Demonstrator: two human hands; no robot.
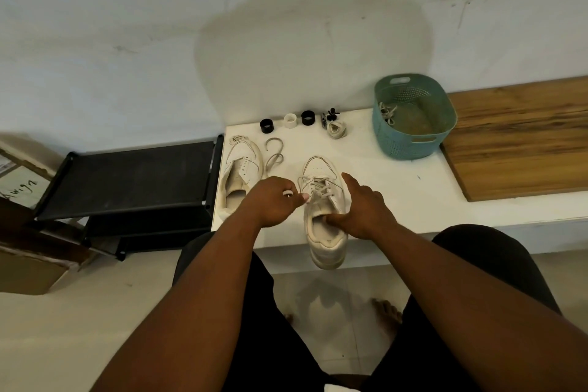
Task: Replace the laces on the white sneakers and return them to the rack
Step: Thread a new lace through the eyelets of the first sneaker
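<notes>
At the far left a brown cardboard box (19, 181) with handwriting sits on the floor, and beside it stands a black shoe rack with flat shelves (133, 181), pushed against the end of the white bench (413, 194). On the bench nearest the rack lies an unlaced white sneaker (240, 175), tipped on its side with its opening toward the person. Just right of it a loose grey lace (274, 154) curls on the surface. Behind these, along the wall, stand a black ring (267, 125), a white ring (290, 120) and a second black ring (307, 117), then a small black clip-like piece (331, 114) and a bundled pale lace (335, 130).

The left hand (275, 200) is curled and pinches the end of a lace at the left side of the laced white sneaker (323, 216), which stands upright in the middle of the bench with its heel hanging over the front edge. The right hand (362, 210) grips that sneaker at its collar, thumb inside the opening and forefinger stretched along the shoe's right side.

Farther right a teal perforated plastic basket (413, 124) holds a tangled lace (388, 113), and a wooden board (521, 140) lies flat at the bench's right end.
</notes>
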